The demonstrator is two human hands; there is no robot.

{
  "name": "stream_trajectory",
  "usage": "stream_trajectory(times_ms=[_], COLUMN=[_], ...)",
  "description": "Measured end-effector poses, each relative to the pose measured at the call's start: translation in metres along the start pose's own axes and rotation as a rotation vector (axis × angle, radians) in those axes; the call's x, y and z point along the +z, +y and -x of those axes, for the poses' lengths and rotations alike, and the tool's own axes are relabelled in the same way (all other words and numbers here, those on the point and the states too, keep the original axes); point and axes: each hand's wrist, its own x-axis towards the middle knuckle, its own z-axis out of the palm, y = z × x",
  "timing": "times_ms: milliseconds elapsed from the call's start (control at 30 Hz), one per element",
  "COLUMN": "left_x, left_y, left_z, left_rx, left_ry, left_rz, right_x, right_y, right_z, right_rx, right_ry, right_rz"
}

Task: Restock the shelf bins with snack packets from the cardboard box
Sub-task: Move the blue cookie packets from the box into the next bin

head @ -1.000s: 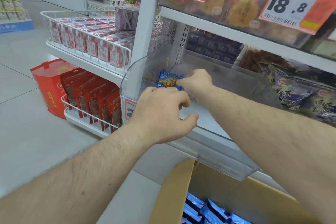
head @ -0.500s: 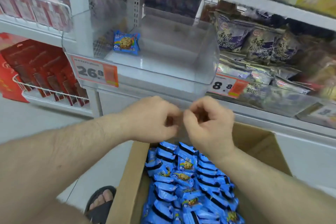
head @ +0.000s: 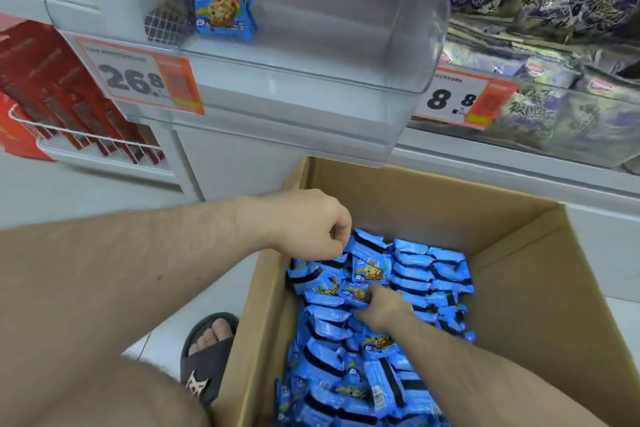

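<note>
An open cardboard box (head: 519,229) on the floor holds several blue cookie snack packets (head: 426,274). My left hand (head: 304,222) hovers over the box's far left corner, its fingers curled and pinching the top corner of a raised packet (head: 369,258). My right hand (head: 382,305) is down among the packets, with its fingers closed on one (head: 355,295). Above the box, a clear plastic shelf bin (head: 311,76) holds a single blue packet (head: 223,9) at its back left.
Orange price tags read 26.8 (head: 138,78) and 8.8 (head: 460,99). Red boxes stand in a white wire basket (head: 86,139) at the left. Purple-grey bags (head: 554,3) fill the neighbouring bin. My foot in a black slipper (head: 207,350) is beside the box.
Both hands left the shelf bin and came down into the cardboard box. One blue packet stayed behind in the bin. The view tilted down from shelf to box.
</note>
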Motion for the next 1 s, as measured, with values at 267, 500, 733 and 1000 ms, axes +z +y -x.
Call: stream_trajectory(times_ms=[267, 500, 733, 1000], left_x=[0.003, 0.005, 0.006, 0.006], left_y=[-0.001, 0.016, 0.003, -0.010], left_z=[-0.003, -0.012, -0.011, -0.001], left_rx=[-0.137, -0.520, -0.419, -0.313], left_ry=[0.029, -0.093, 0.034, 0.023], left_rz=[0.229, 0.961, 0.809, 0.786], right_x=[-0.042, -0.108, -0.101, 0.001], right_y=[0.003, -0.026, -0.012, 0.035], right_z=[0.020, 0.105, 0.070, 0.019], right_rx=[-0.066, -0.535, -0.289, -0.198], right_ry=[0.006, 0.159, 0.127, -0.205], right_rz=[-0.459, -1.037, -1.150, 0.061])
